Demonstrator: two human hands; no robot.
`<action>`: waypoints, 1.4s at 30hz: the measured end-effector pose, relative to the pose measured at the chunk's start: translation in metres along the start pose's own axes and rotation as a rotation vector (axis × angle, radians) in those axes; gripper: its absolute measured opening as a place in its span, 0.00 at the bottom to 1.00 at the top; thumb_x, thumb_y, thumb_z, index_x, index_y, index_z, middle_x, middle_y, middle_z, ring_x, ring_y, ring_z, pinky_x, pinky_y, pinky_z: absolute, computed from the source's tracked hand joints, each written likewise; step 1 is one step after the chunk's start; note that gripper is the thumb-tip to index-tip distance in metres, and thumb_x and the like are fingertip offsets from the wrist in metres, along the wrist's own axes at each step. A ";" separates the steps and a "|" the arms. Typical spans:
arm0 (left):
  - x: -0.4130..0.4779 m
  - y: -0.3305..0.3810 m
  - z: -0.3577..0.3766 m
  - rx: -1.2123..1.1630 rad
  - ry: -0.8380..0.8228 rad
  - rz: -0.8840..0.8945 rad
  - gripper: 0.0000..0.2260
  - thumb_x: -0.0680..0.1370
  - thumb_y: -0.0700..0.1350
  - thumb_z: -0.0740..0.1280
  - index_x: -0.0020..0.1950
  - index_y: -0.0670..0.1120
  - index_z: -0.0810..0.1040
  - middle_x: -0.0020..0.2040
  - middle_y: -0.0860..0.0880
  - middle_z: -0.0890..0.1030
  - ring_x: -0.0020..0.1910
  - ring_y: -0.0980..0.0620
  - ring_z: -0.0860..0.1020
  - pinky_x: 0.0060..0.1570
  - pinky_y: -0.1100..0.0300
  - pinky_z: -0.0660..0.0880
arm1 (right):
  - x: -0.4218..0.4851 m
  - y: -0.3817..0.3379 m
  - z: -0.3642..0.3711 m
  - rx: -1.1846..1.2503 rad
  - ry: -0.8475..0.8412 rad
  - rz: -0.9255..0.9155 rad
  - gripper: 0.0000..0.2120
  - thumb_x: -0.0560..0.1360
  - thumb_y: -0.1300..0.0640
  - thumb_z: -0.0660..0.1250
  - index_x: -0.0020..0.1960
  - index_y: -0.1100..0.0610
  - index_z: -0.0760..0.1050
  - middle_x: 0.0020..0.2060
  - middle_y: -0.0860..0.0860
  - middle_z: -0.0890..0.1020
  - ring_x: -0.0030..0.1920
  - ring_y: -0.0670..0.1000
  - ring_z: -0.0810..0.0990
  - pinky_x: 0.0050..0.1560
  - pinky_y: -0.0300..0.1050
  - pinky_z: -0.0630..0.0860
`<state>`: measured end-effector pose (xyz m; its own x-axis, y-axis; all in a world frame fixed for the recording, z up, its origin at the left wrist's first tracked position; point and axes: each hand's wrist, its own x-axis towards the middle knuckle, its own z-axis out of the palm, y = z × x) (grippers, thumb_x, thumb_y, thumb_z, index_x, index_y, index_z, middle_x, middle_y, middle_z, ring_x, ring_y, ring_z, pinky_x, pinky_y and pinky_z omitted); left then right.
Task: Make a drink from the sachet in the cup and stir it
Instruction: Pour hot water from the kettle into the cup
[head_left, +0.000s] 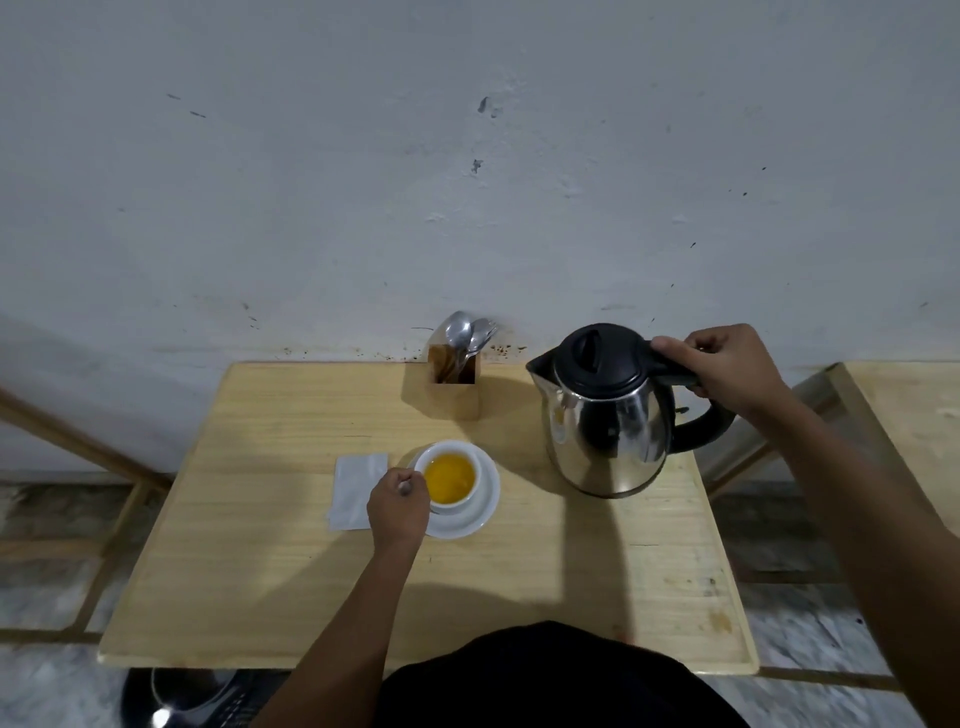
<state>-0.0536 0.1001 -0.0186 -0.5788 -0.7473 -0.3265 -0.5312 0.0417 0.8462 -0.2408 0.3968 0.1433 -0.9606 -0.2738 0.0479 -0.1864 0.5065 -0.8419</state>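
kettle (608, 415): steel, black lid, far right corner of my table (260, 571)
right hand (727, 366): fingers wrapped round kettle handle
left hand (399, 506): pinching spoon (404, 487) beside cup
cup (478, 483): orange drink, on saucer (467, 522), mid-table
sachet (358, 491): left of saucer, print unreadable

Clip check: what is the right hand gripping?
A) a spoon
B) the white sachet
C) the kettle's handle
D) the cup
C: the right hand grips the black handle of the kettle, which stands on the table; the left hand holds the spoon at the cup.
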 end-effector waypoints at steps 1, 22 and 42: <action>-0.001 0.000 0.001 0.003 0.021 0.003 0.05 0.78 0.42 0.64 0.44 0.43 0.78 0.41 0.45 0.80 0.43 0.47 0.77 0.45 0.58 0.70 | 0.001 0.004 -0.005 0.025 0.025 -0.007 0.29 0.67 0.40 0.73 0.26 0.66 0.73 0.17 0.53 0.70 0.21 0.50 0.68 0.27 0.38 0.66; -0.013 0.013 0.026 0.167 0.269 -0.042 0.11 0.77 0.42 0.60 0.47 0.38 0.80 0.45 0.41 0.82 0.48 0.41 0.78 0.50 0.51 0.73 | 0.038 0.074 -0.023 0.131 0.125 -0.086 0.22 0.74 0.49 0.72 0.29 0.65 0.78 0.22 0.60 0.76 0.21 0.46 0.71 0.27 0.35 0.69; -0.014 0.013 0.025 0.178 0.261 -0.007 0.10 0.77 0.41 0.60 0.44 0.38 0.79 0.41 0.43 0.80 0.43 0.45 0.75 0.46 0.55 0.69 | 0.057 0.103 -0.030 0.082 0.127 -0.035 0.27 0.79 0.45 0.62 0.25 0.57 0.68 0.21 0.56 0.68 0.25 0.54 0.68 0.32 0.46 0.64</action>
<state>-0.0679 0.1280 -0.0134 -0.4089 -0.8918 -0.1938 -0.6480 0.1342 0.7497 -0.3209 0.4576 0.0751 -0.9730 -0.1821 0.1416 -0.2081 0.4287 -0.8791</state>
